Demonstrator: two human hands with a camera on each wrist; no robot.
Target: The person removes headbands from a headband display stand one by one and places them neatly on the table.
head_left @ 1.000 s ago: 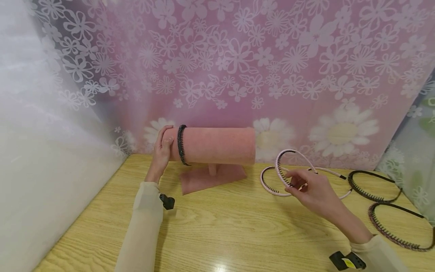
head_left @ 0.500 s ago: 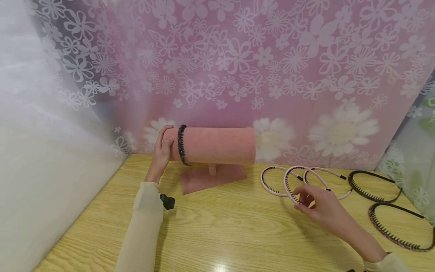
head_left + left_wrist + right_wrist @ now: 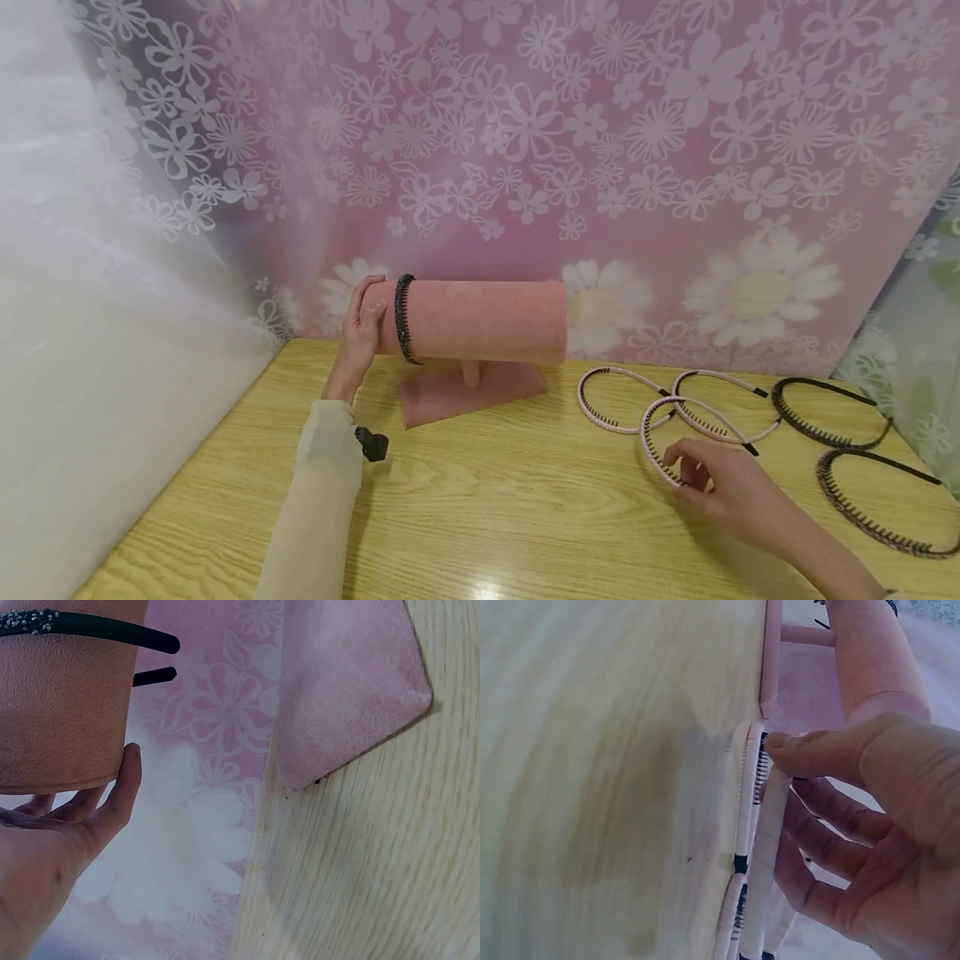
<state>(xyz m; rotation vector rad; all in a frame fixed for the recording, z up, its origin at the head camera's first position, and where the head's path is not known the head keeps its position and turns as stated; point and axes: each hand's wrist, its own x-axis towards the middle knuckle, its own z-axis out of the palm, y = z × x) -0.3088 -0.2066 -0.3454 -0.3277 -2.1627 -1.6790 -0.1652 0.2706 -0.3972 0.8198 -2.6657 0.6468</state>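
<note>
My left hand (image 3: 360, 329) grips the left end of a pink plush headband display stand (image 3: 487, 321), with the thumb in front. In the left wrist view its fingers (image 3: 129, 776) reach along the end of the roll. A dark headband (image 3: 403, 321) with comb teeth and sparkly stones sits around the roll beside that hand. My right hand (image 3: 727, 492) pinches a pale pink toothed headband (image 3: 645, 435) between thumb and fingers, low over the table. In the right wrist view the wrapped band (image 3: 765, 862) runs down from the thumb tip.
Two more pale pink headbands (image 3: 587, 410) lie side by side at the back, behind the held one. A black headband (image 3: 798, 427) and a brownish patterned headband (image 3: 847, 510) lie at the right. A flowered pink curtain (image 3: 480, 167) hangs behind the wood-grain table (image 3: 465, 508).
My right hand has lowered the pale pink headband and brought it toward the front right, away from the left pink headband. My left hand stays on the stand.
</note>
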